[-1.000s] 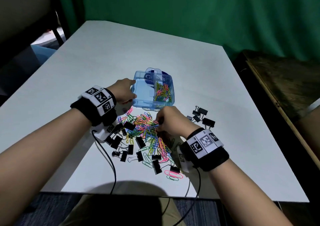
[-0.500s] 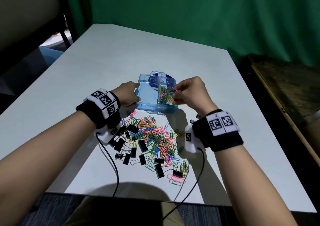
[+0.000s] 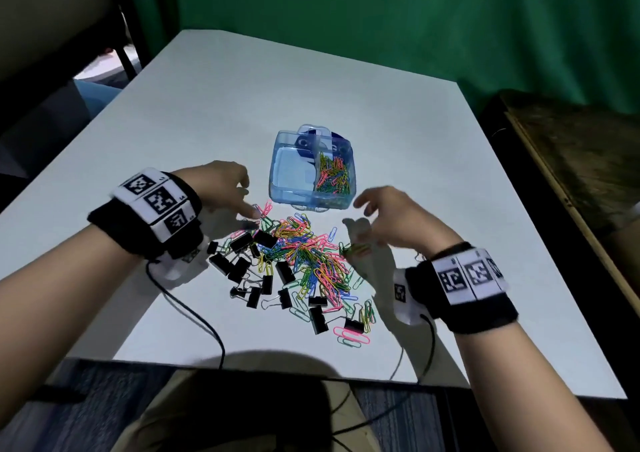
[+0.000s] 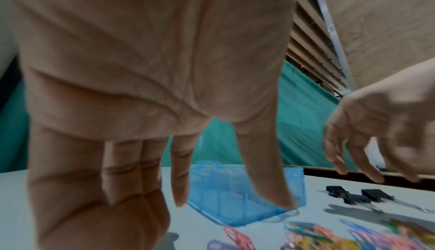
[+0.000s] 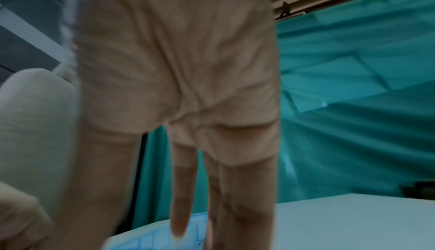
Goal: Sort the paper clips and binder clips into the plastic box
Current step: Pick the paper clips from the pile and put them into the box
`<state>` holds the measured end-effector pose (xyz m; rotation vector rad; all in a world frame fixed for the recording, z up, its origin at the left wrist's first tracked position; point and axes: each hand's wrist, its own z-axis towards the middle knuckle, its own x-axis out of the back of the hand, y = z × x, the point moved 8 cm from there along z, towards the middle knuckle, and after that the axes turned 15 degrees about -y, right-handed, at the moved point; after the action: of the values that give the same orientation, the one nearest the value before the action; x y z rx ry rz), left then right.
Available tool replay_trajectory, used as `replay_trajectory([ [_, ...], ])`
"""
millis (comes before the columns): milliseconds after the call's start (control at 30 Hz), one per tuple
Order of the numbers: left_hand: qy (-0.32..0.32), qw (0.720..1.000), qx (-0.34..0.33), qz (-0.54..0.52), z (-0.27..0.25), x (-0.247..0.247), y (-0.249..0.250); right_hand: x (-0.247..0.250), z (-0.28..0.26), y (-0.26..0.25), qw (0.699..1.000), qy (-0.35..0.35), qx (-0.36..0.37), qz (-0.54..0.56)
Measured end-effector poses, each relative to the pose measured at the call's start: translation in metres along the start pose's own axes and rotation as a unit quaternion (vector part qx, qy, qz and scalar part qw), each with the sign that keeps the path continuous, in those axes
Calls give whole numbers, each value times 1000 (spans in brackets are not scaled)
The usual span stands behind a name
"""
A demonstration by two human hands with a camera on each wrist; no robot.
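A clear blue plastic box (image 3: 289,174) stands open on the white table (image 3: 242,98); its right compartment holds coloured paper clips (image 3: 334,174), its left one shows none. A heap of coloured paper clips (image 3: 308,254) lies just in front of it, mixed with black binder clips (image 3: 239,266) on its left and near side. My left hand (image 3: 239,195) hovers left of the box, fingers relaxed, holding nothing. My right hand (image 3: 367,216) hangs above the heap's right edge, fingers spread and empty. The box (image 4: 235,190) also shows behind my left fingers (image 4: 181,179).
Two black binder clips (image 4: 353,196) lie apart on the right of the heap. Cables (image 3: 194,316) run from both wristbands off the table's near edge. A dark wooden bench (image 3: 581,174) stands right of the table, a green curtain (image 3: 381,18) behind it.
My right hand dropped the paper clips into the box's right compartment and has come back down toward the heap, now empty. My left hand let go of the box's left side.
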<state>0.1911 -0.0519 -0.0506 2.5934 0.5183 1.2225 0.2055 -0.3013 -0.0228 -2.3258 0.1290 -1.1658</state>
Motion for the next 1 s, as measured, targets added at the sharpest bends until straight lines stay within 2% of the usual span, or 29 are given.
replay_trajectory([
  [67, -53, 998, 7, 20, -12, -17, -5, -31, -18, 13, 992, -93, -44, -68],
  [133, -87, 995, -1, 40, -22, -31, -6, -55, -33, 21, 981, -142, -76, -107],
  [267, -81, 995, -10, 62, -25, -51, -5, -93, -49, 19, 961, -195, -110, -164],
  [400, -54, 995, -41, 67, -25, -62, 16, -101, -39, 2, 968, -159, -79, -175],
  [600, -6, 990, -79, 116, -21, -56, 36, -71, -13, -10, 989, -56, -7, -139],
  [700, 37, 978, -154, 138, -34, -51, 57, -55, -15, 1, 992, -5, -12, -125],
  [767, 14, 961, -234, 148, -46, -59, 81, -49, -18, 9, 992, 21, -32, -123],
  [833, -45, 938, -293, 177, -57, -80, 104, -50, -19, 12, 992, 16, -48, -113],
  [900, -89, 914, -323, 231, -63, -102, 121, -56, -19, 10, 993, -6, -49, -108],
  [1000, -123, 891, -324, 294, -63, -123, 133, -69, -17, 2, 991, -48, -45, -119],
])
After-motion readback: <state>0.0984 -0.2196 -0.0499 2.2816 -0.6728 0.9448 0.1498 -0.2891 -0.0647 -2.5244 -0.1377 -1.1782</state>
